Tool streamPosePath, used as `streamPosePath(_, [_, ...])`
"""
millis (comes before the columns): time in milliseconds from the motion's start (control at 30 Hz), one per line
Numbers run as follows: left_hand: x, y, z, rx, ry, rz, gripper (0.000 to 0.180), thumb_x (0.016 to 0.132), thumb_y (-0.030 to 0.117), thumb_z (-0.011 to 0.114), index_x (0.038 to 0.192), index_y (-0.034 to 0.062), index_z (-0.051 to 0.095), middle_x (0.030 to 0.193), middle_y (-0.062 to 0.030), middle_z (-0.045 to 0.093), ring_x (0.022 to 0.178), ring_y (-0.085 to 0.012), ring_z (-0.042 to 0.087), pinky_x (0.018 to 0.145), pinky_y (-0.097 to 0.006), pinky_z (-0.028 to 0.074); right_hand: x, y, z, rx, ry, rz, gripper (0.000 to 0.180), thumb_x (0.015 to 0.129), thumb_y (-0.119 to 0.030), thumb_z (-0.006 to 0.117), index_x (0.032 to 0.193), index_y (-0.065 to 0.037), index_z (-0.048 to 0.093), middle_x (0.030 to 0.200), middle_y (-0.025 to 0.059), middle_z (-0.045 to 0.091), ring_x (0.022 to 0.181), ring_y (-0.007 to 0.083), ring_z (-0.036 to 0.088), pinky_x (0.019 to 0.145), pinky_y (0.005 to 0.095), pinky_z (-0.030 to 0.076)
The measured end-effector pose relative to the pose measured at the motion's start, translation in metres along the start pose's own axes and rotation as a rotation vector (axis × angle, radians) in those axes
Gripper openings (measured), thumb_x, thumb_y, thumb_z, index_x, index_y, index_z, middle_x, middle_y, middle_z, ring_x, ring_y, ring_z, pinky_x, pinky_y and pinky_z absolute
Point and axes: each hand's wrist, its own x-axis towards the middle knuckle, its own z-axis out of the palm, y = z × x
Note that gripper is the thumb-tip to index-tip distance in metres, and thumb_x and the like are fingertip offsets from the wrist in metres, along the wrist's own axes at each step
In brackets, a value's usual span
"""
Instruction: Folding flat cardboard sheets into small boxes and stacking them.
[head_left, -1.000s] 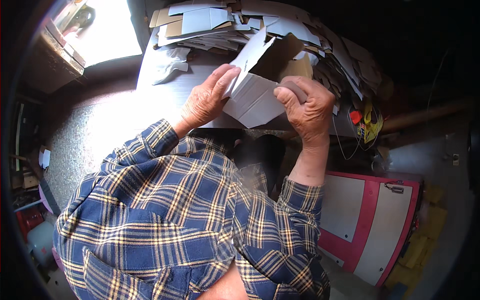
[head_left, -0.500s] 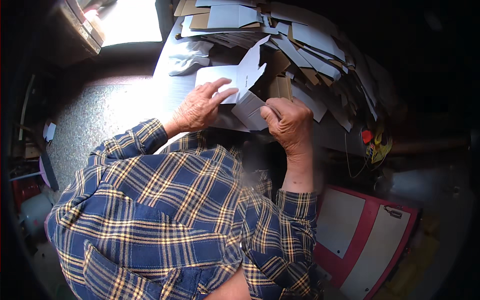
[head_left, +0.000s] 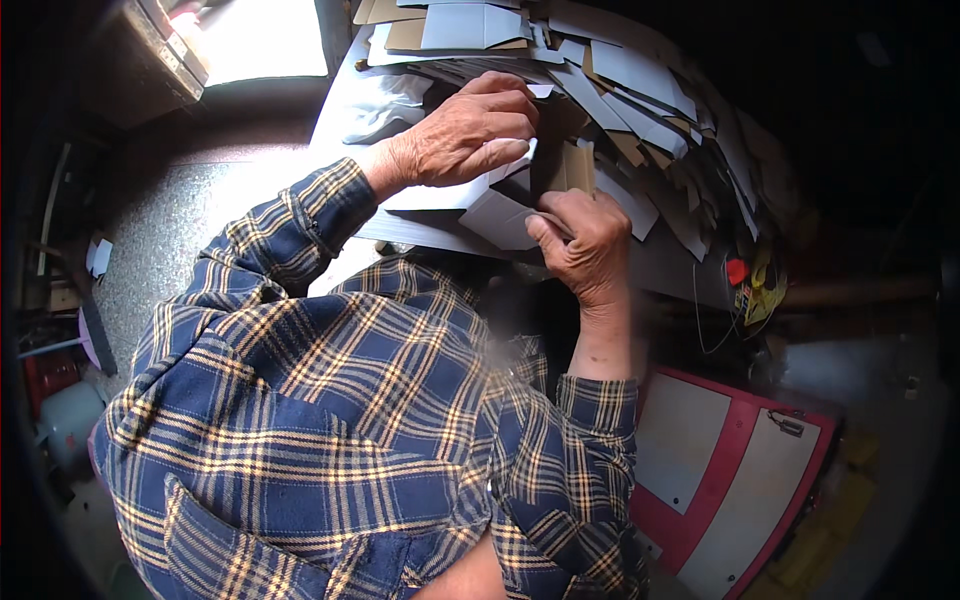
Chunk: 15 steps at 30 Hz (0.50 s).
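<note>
A partly folded cardboard box (head_left: 497, 220), white outside and brown inside, rests at the near edge of the table between my hands. My left hand (head_left: 470, 130) reaches over its upright white panel, fingers bent round the panel's top and thumb on the near side; it covers most of that panel. At the box's right side, my right hand (head_left: 583, 245) pinches the edge of a wall, thumb toward me and fingers curled behind. A brown inner flap (head_left: 577, 168) stands up just beyond the right hand.
Stacks of flat white and brown cardboard blanks (head_left: 640, 95) cover the table's far and right sides. A crumpled white cloth (head_left: 385, 105) lies at left on the table (head_left: 335, 125). Below right stands a red and white cabinet (head_left: 735, 460); a yellow and red item (head_left: 757, 290) hangs above it.
My left hand has moved right and away from me, from the left panel onto the upright panel, its fingers now bent. My right hand keeps its grip, nearly still.
</note>
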Motion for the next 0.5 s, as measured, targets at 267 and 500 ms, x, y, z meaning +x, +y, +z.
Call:
streamPosePath(267, [-0.007, -0.006, -0.004, -0.107, 0.010, 0.012, 0.044, 0.102, 0.038, 0.037, 0.080, 0.0070, 0.059, 0.086, -0.0130, 0.053, 0.098, -0.0317, 0.051, 0.093, -0.043, 0.041, -0.001, 0.001, 0.008, 0.019, 0.005, 0.211, 0.036, 0.067, -0.024, 0.079, 0.096, -0.009, 0.065, 0.085, 0.0094, 0.068, 0.078, 0.0298, 0.066, 0.073, 0.0387, 0.052])
streamPosePath(500, [0.001, 0.002, 0.002, -0.078, -0.088, 0.002, 0.031, 0.095, 0.030, 0.050, 0.080, 0.0038, 0.057, 0.086, -0.0121, 0.053, 0.092, -0.0289, 0.049, 0.088, -0.043, 0.040, 0.004, 0.003, 0.015, 0.000, -0.023, 0.149, 0.047, 0.065, -0.026, 0.082, 0.104, -0.009, 0.062, 0.087, 0.0100, 0.067, 0.080, 0.0293, 0.065, 0.073, 0.0392, 0.052])
